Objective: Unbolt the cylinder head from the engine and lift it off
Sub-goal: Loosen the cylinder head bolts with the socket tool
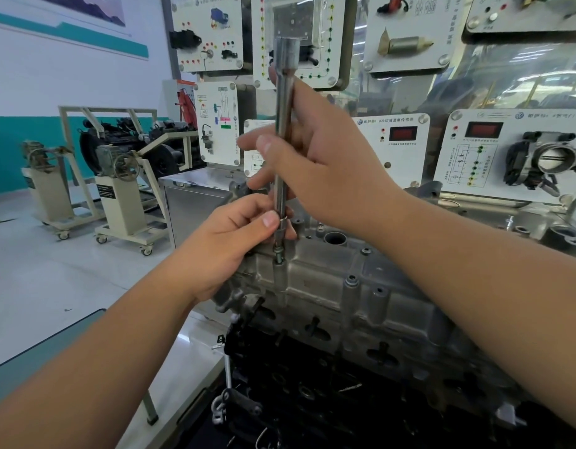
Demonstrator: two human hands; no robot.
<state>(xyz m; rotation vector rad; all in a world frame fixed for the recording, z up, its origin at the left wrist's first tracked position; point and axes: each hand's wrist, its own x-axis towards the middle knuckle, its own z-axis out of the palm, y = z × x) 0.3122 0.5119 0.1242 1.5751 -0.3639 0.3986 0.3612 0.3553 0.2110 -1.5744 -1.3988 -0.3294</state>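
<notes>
— At the near left corner of the cylinder head [338, 286], what stands there?

— A long steel extension bar [285, 131], nearly upright, its wider socket end at the top. Its lower tip sits on a bolt [278, 254] that stands out of a raised boss on the head.

— Who has hold of it?

— Both hands. The right hand [319, 170] wraps the middle of the bar, its grip closed with fingers curled round the shaft. The left hand [228, 244] pinches the bar low down, thumb and fingers closed on it just above the bolt.

— And the head itself?

— It lies on top of the dark engine block [312, 384], grey cast metal, running away to the right. A round open bore [335, 238] shows on its top face just right of the bar, and further bolt heads sit along its upper edge.

— What lies behind?

— A wall of white training panels [209, 34] with sockets and parts; one at the right carries a throttle body [545, 160]. At the left, on the pale floor, engine stands [124, 196] on castors against a teal and white wall.
</notes>
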